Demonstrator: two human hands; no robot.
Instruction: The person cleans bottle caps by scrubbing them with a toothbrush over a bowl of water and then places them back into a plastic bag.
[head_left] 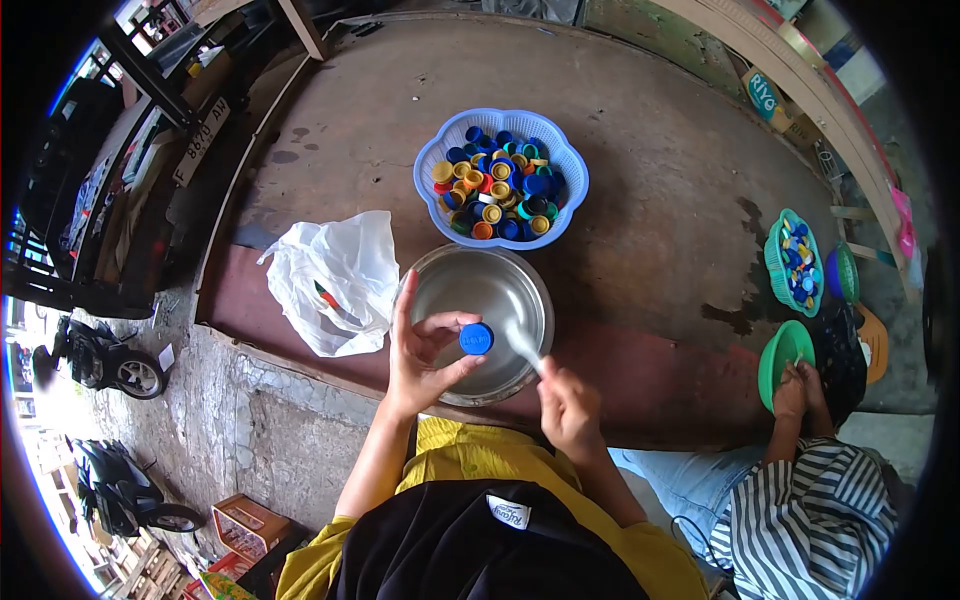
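Note:
Between the thumb and fingers of my left hand [420,355] is a blue bottle cap [476,339], its flat top turned toward me. My right hand [570,405] is closed around the handle of a white brush-like tool [524,345]; motion blurs it, so its head cannot be made out. Both hands are over a round metal bowl [543,300], which seems to hold some water. Just beyond the bowl, a blue plastic basket [432,160] is filled with bottle caps in blue, yellow, green, orange and red. A crumpled white plastic bag [335,265] lies left of the bowl.
On the right, a co-worker in a striped top [800,520] has both hands at a green bowl [783,360]. Near that person stand a teal basket [775,265] of caps and a purple-and-green bowl [845,275]. The brown table [660,200] has a raised left edge.

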